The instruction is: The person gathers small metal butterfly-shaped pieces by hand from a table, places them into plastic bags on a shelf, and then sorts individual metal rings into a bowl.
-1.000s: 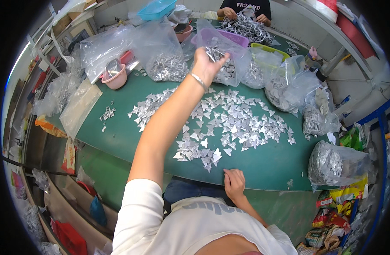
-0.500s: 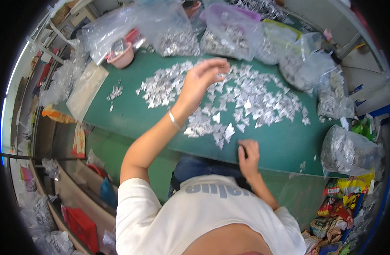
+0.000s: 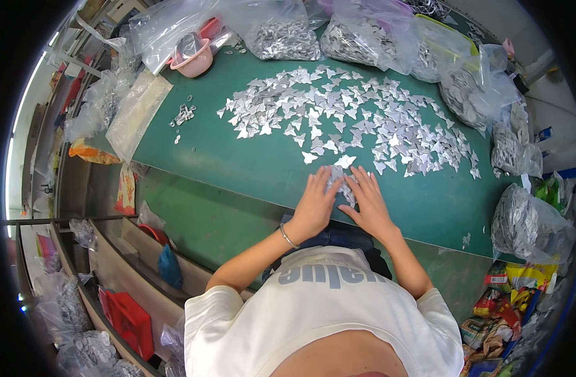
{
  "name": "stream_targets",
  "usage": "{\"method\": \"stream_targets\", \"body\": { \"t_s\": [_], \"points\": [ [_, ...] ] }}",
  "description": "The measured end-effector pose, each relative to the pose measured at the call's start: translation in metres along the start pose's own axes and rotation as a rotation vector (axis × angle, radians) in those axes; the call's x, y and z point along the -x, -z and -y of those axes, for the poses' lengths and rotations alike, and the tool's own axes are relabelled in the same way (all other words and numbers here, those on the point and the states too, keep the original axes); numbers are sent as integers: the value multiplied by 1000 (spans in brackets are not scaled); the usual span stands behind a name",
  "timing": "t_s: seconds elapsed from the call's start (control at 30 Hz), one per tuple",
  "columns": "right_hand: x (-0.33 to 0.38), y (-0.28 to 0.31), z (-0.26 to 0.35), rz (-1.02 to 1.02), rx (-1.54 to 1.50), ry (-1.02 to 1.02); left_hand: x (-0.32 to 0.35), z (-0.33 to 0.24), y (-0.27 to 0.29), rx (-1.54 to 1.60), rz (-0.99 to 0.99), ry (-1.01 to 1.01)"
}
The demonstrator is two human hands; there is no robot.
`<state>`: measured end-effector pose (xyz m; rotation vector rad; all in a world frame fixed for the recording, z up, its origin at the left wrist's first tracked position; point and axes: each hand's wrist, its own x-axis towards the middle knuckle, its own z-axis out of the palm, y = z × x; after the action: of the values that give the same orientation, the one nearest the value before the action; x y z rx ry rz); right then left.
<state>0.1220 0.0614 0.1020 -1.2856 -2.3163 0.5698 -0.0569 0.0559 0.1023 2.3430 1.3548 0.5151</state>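
Near the front edge of the green table, my left hand (image 3: 315,200) and my right hand (image 3: 368,202) lie on either side of a small heap of silvery metal pieces (image 3: 342,186). Fingers on both hands are stretched out, touching the heap from its two sides. Neither hand is closed round a piece. Beyond my fingertips, many flat butterfly-shaped metal pieces (image 3: 401,129) are spread in a wide patch, some overlapping. One lighter piece (image 3: 345,161) sits just past the heap. Part of the heap is hidden under my fingers.
Clear plastic bags of metal parts (image 3: 285,39) line the table's back and right side. A pink plastic bowl (image 3: 193,61) stands at the back left. Small loose rings (image 3: 184,114) and a flat plastic bag (image 3: 137,116) lie left. Compartments below hold a red plastic basket (image 3: 129,323).
My left hand has come down from above the scattered pieces to the front edge, beside my right hand. Pieces from the front of the patch are now heaped between both hands.
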Motion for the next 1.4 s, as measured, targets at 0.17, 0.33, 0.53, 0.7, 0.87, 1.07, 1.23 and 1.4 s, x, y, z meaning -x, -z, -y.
{"method": "stream_targets", "body": {
  "t_s": [0.17, 0.33, 0.53, 0.7, 0.87, 1.07, 1.23, 1.4],
  "points": [
    [-7, 19, 7, -66, -153, -44, 5, -23, 4, 558, -441, 61],
    [0, 16, 3, 72, 47, -4, 48, -23, -1, 1368, 534, 451],
    [31, 11, 21, 39, 32, -84, 45, 7, -53, 2334, 644, 901],
    [56, 0, 41, 36, -16, -65, 39, 5, -65, 2780, 688, 631],
    [65, -7, 49, 153, -201, 62, 56, 24, -104, 2790, 554, 934],
    [3, 7, 41, -44, -160, 76, 55, 21, -88, 2624, 477, 1029],
    [-31, -11, 35, 10, 97, 115, 51, 20, -59, 2479, 421, 1081],
    [0, -17, 38, 147, 48, 111, 52, 28, -63, 2562, 370, 1040]
  ]
}}
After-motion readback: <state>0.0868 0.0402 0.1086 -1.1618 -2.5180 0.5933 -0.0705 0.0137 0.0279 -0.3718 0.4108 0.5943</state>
